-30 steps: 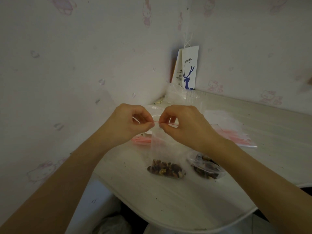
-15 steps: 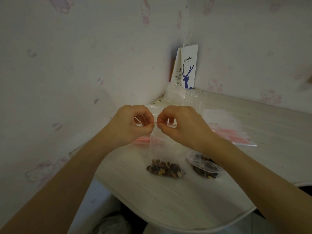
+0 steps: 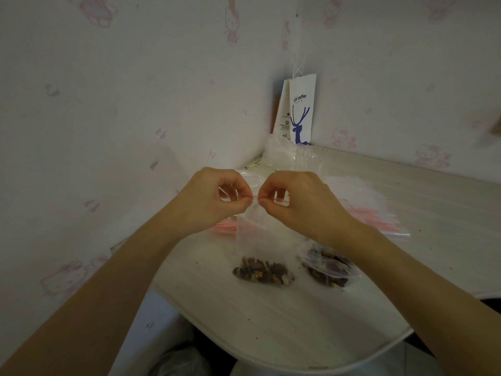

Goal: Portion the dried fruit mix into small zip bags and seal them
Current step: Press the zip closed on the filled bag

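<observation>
Plastic bag (image 3: pixel 257 232) is being sealed, seemingly: left hand (image 3: pixel 214 202) and right hand (image 3: pixel 298 202) are pinching its strip (image 3: pixel 254 197). Next, pressing along toward three o'clock.

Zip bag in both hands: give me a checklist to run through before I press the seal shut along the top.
1. Left hand pinches the top edge of the zip bag: ok.
2. Right hand pinches the same edge, close beside the left: ok.
3. Bag hangs upright, opening on top: ok.
4. Fruit mix sits at the bottom, well below the red zip strip: ok.
5. Strip closed along its whole length: cannot tell, the fingers hide most of it.
6. Second bag lies on the table to the right, apart from the held one: ok.
</observation>
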